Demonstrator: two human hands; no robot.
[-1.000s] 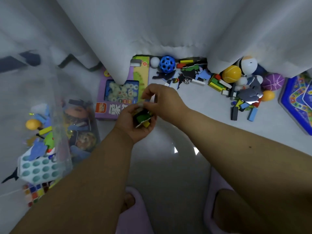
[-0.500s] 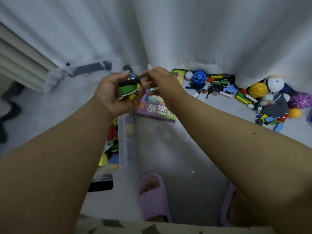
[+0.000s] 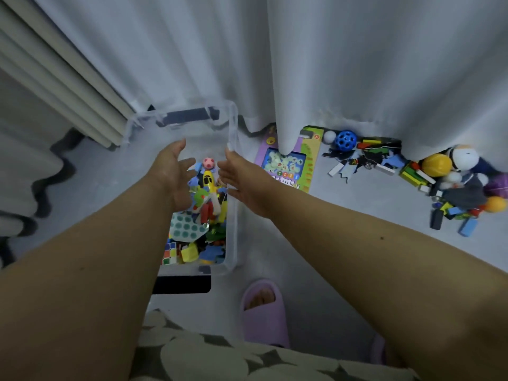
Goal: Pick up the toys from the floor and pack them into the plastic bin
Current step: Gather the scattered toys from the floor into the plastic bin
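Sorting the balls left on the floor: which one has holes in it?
The blue ball by the curtain hem, next to the small white ball. Its surface is perforated; the white, yellow and orange balls look solid.

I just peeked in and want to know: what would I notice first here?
Two open hands, left hand and right hand, reach out over a clear bin full of colourful toys. A heap of balls and blocks lies on the floor at the right, by the white curtain.

The left hand no longer holds the green and black toy pieces; both it and the right hand are now spread empty above the plastic bin.
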